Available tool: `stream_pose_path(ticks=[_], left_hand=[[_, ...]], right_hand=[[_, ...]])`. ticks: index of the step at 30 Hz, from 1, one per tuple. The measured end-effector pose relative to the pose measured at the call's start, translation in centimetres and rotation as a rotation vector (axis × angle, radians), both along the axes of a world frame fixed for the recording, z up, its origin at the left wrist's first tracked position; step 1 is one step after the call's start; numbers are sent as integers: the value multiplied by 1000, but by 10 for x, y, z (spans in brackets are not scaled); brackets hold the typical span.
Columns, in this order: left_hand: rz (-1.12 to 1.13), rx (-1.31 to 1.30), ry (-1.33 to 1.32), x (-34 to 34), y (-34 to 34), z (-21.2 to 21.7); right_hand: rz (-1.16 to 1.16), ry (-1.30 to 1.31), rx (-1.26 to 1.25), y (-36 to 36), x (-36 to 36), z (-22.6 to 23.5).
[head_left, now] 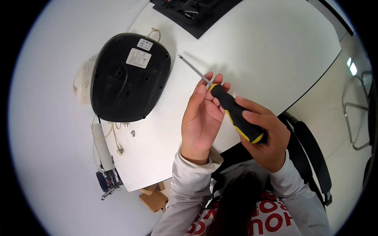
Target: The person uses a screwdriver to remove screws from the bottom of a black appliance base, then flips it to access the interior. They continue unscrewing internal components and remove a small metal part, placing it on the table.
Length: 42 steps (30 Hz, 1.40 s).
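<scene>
Gripping a screwdriver by its thick black-and-yellow handle in the curled right hand. Holding the left hand half open, palm up, beside the handle's front; cannot tell if touching. Pointing the thin metal shaft ahead-left of both hands, above the white tabletop, toward a black rounded appliance.

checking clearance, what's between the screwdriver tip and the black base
In the head view, only a narrow strip of white tabletop shows between the tip of the screwdriver and the black base.
</scene>
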<state>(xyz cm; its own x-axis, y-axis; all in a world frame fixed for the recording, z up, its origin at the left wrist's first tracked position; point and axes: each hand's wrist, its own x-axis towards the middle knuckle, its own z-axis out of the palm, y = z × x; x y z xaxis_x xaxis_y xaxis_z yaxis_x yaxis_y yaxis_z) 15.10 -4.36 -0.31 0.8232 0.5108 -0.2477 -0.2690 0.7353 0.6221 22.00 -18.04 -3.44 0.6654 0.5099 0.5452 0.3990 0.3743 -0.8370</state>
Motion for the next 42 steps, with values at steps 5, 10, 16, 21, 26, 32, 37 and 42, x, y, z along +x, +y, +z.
stream_pose_path(ticks=[5, 10, 16, 21, 26, 32, 37, 42], left_hand=[[192, -106, -38, -2, 7, 1], [421, -337, -308, -15, 25, 7], [446, -366, -366, -49, 40, 11], [544, -354, -442, -98, 41, 25], [676, -175, -493, -163, 44, 23], [1026, 7, -773, -274, 79, 17], [1146, 571, -9, -324, 97, 31], [703, 1109, 620, -333, 147, 37]], right_hand=[[35, 57, 38, -14, -7, 7], [79, 159, 23, -37, -24, 9], [95, 301, 39, -36, -47, 11], [171, 535, 72, -18, -59, 15], [353, 714, 38, 5, -86, 7], [493, 869, 149, 26, -103, 6], [726, 956, 340, 27, -65, 6], [588, 1247, 500, 39, -54, 33]])
